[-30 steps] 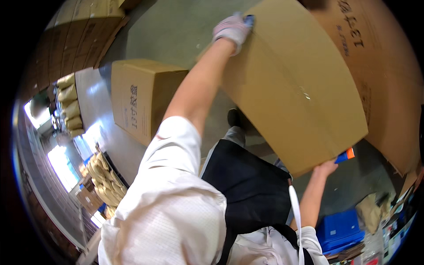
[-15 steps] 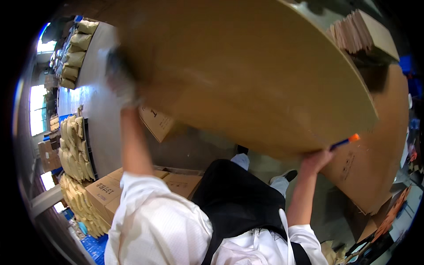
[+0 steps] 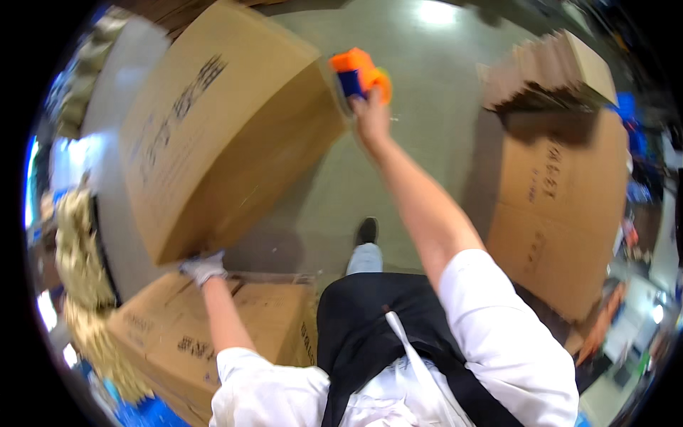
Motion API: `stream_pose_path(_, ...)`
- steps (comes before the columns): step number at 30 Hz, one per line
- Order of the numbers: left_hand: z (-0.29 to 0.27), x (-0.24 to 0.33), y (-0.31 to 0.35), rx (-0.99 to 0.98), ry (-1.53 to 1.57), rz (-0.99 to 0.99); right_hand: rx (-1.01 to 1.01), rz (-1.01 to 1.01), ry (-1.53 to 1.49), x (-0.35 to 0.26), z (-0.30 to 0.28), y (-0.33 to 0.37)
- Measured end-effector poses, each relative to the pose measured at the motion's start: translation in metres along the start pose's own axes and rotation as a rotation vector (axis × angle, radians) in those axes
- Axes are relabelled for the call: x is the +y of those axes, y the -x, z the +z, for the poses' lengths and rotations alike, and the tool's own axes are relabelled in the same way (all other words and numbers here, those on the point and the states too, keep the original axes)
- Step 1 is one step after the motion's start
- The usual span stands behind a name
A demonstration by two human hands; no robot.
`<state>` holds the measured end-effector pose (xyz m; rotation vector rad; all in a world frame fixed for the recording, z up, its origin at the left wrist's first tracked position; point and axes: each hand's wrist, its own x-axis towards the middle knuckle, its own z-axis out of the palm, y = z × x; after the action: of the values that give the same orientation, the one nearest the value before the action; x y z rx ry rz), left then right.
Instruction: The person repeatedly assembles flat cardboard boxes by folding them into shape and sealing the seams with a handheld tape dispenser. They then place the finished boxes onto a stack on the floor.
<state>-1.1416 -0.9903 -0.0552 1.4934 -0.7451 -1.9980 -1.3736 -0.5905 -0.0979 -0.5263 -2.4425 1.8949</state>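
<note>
A large cardboard box with dark print is tilted up at the left, off the floor. My left hand, in a pale glove, is at its lower near corner with the fingers partly hidden against the cardboard, holding it. My bare right hand reaches far forward beside the box's right edge. Its fingers are wrapped round an orange and blue tape dispenser. Blur and the hand itself hide some of the dispenser. Whether it touches the box I cannot tell.
Closed cartons stand stacked below my left arm. To the right lies a flat cardboard sheet with a bundle of folded cardboard on it. Tan sacks are piled at the far left. My shoe shows on the grey floor.
The box has swung left and turned, showing its printed face. My left hand has come down to its lower corner. My right hand, with the dispenser, has moved from lower right to upper middle.
</note>
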Motion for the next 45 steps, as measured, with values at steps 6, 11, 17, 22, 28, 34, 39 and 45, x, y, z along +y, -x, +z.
stream_pose_path(6, 0.012, -0.034, 0.054, -0.019, 0.072, 0.078, -0.240, 0.200, 0.126, 0.145, -0.104, 0.146)
stream_pose_path(11, 0.040, -0.108, 0.047, -0.333, -0.252, -0.123, 0.093, 0.625, -0.103, 0.252, -0.300, 0.301)
stream_pose_path(17, 0.078, -0.380, 0.242, -0.943, -1.048, -0.384, 0.772, 1.084, 0.044, 0.319, -0.519, 0.475)
stream_pose_path(22, 0.065, -0.622, 0.520, -1.489, -1.443, -0.388, 0.849, 1.066, 0.009, 0.308, -0.588, 0.575)
stream_pose_path(28, 0.059, -0.790, 0.805, -1.880, -1.617, 0.126, 0.685, 1.162, -0.027, 0.329, -0.581, 0.690)
stream_pose_path(34, 0.073, -0.874, 0.874, -1.686, -1.615, 0.576, 0.682, 1.259, -0.086, 0.339, -0.583, 0.708)
stream_pose_path(39, 0.065, -0.891, 0.829, -1.799, -1.304, 0.211, 0.769, 1.166, -0.128, 0.349, -0.618, 0.700)
stream_pose_path(45, 0.080, -0.822, 0.849, -1.576, -1.746, 0.240, 1.000, 0.632, -0.407, 0.259, -0.710, 0.635)
